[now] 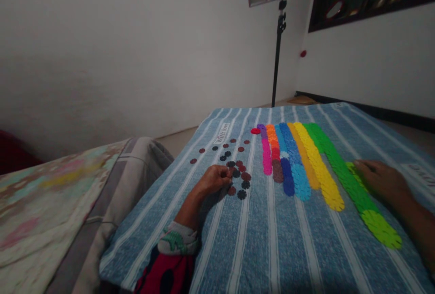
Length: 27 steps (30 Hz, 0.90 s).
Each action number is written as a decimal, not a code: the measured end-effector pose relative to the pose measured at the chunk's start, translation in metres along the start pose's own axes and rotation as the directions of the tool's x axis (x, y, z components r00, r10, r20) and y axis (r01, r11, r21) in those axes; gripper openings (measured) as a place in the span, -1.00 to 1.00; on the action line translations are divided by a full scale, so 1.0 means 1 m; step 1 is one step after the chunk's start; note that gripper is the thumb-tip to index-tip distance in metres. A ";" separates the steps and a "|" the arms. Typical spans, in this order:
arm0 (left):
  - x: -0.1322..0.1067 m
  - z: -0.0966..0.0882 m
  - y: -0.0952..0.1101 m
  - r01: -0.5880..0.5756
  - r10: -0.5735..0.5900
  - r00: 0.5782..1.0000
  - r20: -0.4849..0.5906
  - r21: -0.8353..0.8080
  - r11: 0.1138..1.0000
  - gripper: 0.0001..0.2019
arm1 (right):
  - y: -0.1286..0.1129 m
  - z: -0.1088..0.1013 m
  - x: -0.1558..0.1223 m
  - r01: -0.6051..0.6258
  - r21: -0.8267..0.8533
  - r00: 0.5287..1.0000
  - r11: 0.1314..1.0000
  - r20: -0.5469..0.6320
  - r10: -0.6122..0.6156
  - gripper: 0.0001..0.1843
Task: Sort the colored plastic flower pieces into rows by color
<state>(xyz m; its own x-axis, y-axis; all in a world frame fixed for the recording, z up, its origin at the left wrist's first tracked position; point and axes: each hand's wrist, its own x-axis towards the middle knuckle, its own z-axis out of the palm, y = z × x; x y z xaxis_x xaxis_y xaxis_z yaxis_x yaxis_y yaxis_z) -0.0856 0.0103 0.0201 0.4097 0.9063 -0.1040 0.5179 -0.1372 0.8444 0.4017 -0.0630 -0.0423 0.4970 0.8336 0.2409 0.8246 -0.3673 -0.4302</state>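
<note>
My left hand [215, 179] rests on a blue striped cloth [258, 235] with its fingers curled together, pinching at a loose cluster of dark red and black flower-shaped discs [239, 177]. Whether a disc sits inside the fingers is hidden. To the right lie several rows of overlapping discs sorted by colour: pink [267, 156], orange [272, 139], blue [288, 162], yellow [321, 169] and green [343, 174]. My right hand [382, 178] lies flat, palm down, on the cloth just beside the green row, fingers stretched out and holding nothing.
A single red disc [255, 131] lies at the top of the pink row. A black light stand [277, 49] rises behind the cloth near the white wall. A pastel patterned blanket [44, 203] covers the surface at left.
</note>
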 end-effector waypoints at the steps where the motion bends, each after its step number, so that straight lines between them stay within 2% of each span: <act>1: 0.000 0.002 -0.001 0.007 -0.006 1.000 0.025 -0.039 0.999 -0.89 | 0.001 0.000 0.000 -0.014 0.007 0.999 1.000 0.033 0.013 -0.34; 4: -0.002 0.007 -0.002 0.023 -0.014 0.997 0.076 -0.119 0.993 -0.87 | 0.004 0.001 0.000 -0.012 0.022 0.998 1.000 0.055 0.011 -0.33; 6: -0.002 0.008 -0.001 0.025 -0.016 0.996 0.082 -0.106 0.994 -0.86 | 0.005 0.002 0.000 0.004 0.028 0.999 1.000 0.046 -0.006 -0.35; 13: -0.005 -0.001 0.007 -0.004 -0.023 0.987 0.160 0.168 0.986 -0.78 | 0.008 0.005 0.003 0.006 0.029 0.999 1.000 0.053 -0.007 -0.32; 16: -0.006 -0.003 0.007 -0.019 -0.030 0.977 0.210 0.228 0.973 -0.78 | 0.008 0.005 0.003 0.002 0.012 0.998 1.000 0.061 -0.003 -0.30; 20: -0.006 -0.001 0.006 -0.033 -0.033 0.975 0.218 0.291 0.956 -0.84 | 0.006 0.003 0.002 -0.030 0.021 0.996 0.999 0.084 0.028 -0.29; 23: -0.006 0.002 0.005 -0.035 -0.018 0.981 0.191 0.273 0.961 -0.85 | 0.005 0.002 0.001 -0.034 0.025 0.996 0.999 0.087 0.032 -0.28; 27: -0.005 0.003 0.003 0.023 -0.047 0.984 0.170 0.143 0.989 -0.81 | 0.003 0.001 0.002 -0.025 0.012 0.996 1.000 0.086 0.024 -0.28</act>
<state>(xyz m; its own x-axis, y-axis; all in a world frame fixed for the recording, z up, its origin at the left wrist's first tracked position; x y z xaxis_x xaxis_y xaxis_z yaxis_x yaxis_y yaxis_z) -0.0834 0.0041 0.0214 0.5065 0.8306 -0.2316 0.6292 -0.1724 0.7579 0.4044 -0.0620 -0.0441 0.4915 0.8570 0.1550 0.8086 -0.3830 -0.4466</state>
